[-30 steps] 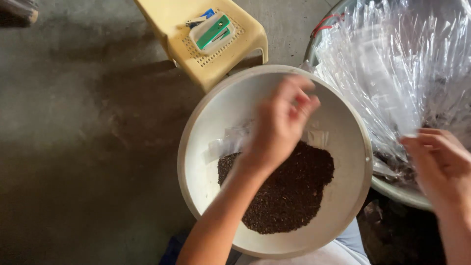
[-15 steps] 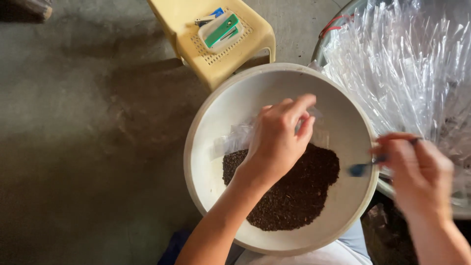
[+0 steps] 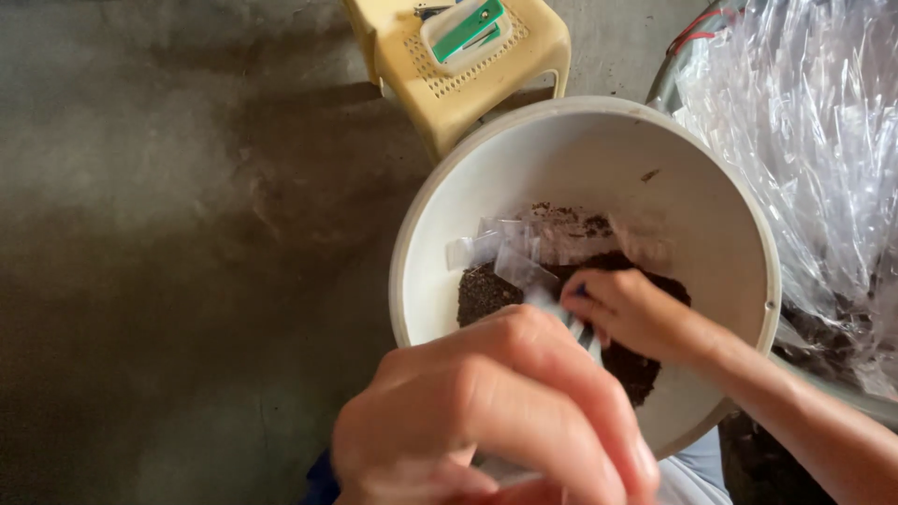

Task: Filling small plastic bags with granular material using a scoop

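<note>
Clear plastic bag (image 3: 524, 271) in left hand (image 3: 496, 411), angled toward upper left, right hand (image 3: 627, 313) in dark grains (image 3: 482, 290)

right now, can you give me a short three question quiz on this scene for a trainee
1. True or false: the white bowl holds a heap of dark granules.
2. Which hand is down in the granules? A) left hand B) right hand
3. Fill in: the green and white stapler lies on a yellow ____.

Key: 1 true. 2 B; the left hand is raised close to the camera, pinching a small clear bag. 3 stool.
</note>
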